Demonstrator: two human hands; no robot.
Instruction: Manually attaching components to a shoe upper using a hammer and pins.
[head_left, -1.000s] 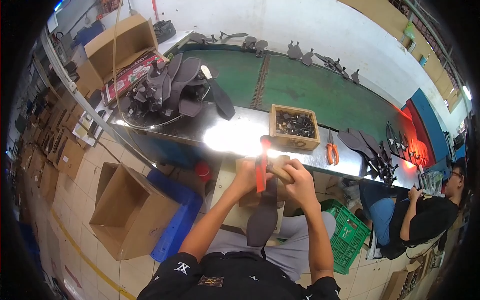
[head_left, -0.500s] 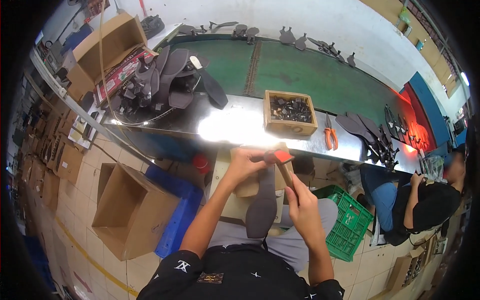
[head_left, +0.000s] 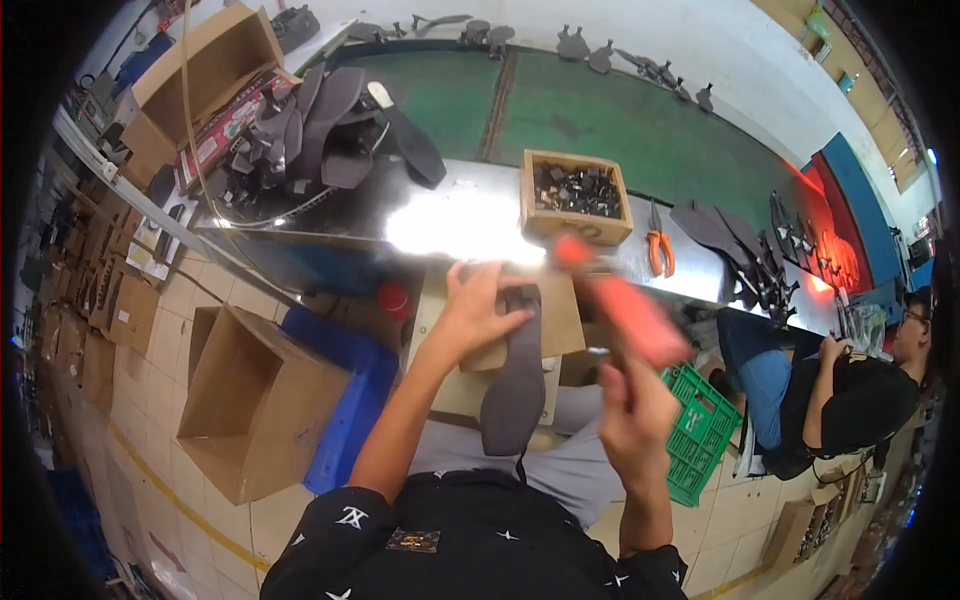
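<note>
My left hand grips the upper end of a dark grey shoe sole, with the thumb across it and the fingers around its far end. That sole lies lengthwise over a pale wooden block and board in front of my lap, its broad end toward me. In my right hand, closed around the handle, is a hammer. Its red head is raised to the right of the sole, apart from it and smeared by motion. My left fingers partly hide the sole's narrow end.
On the metal bench edge stand a wooden box of small dark pieces and orange-handled pliers. Soles pile up at left and right. A cardboard box, blue crate and green crate flank me. Another person sits at right.
The hammer has lifted off from over the sole's far end and swung up to the right. My left thumb and fingers have spread wider at the sole's end. The whole view has shifted slightly.
</note>
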